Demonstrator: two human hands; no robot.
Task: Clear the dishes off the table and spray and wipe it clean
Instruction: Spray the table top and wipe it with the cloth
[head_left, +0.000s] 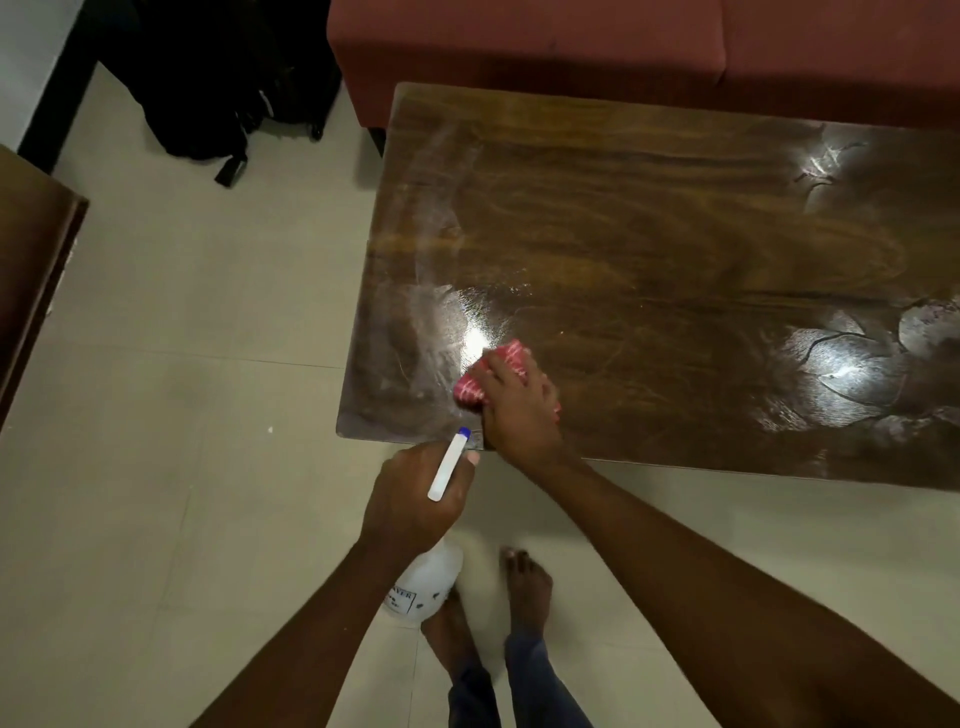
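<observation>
A dark, glossy wooden bench (675, 234) stands on a pale tiled floor (182, 338), its top streaked with wet smears and patches of bright glare, and a bunched red cloth (467, 389) with white stripes lies on it near the front left corner, close to the near edge

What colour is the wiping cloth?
The cloth is red with thin white stripes, seen in the head view.
</observation>
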